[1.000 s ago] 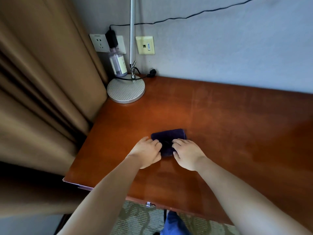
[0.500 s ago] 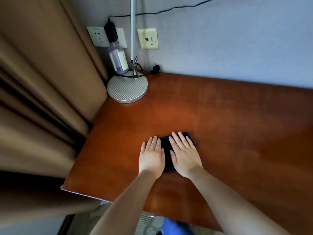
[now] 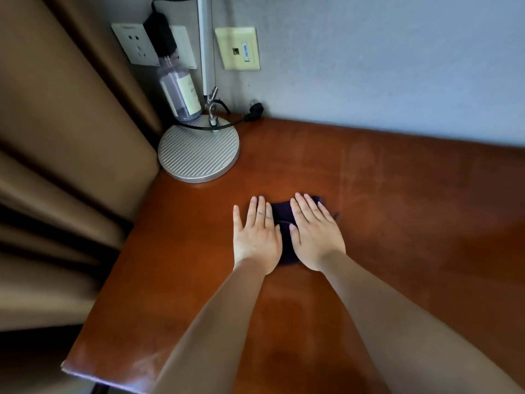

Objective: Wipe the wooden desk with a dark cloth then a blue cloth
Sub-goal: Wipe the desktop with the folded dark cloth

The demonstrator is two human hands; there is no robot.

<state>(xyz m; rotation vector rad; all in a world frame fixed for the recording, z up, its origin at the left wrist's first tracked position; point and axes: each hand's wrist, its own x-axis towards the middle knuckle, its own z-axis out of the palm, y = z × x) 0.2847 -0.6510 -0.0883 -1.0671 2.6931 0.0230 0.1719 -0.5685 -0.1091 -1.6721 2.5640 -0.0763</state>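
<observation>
A folded dark cloth (image 3: 284,220) lies on the reddish wooden desk (image 3: 397,223), mostly covered by my two hands. My left hand (image 3: 255,234) presses flat on its left part, fingers straight and pointing away from me, the outer fingers on bare wood. My right hand (image 3: 315,231) lies flat on its right part, fingers straight too. Only a strip of the cloth shows between the hands and at the fingertips. No blue cloth is in view.
A lamp with a round ribbed metal base (image 3: 199,149) stands at the desk's back left corner, a clear bottle (image 3: 181,92) behind it. Wall sockets and a black plug (image 3: 159,32) sit above. Brown curtains (image 3: 65,137) hang at the left. The desk's front edge (image 3: 108,379) is near.
My hands went from curled fingers at the cloth's near edge to lying flat on top of it. The cloth is more covered now.
</observation>
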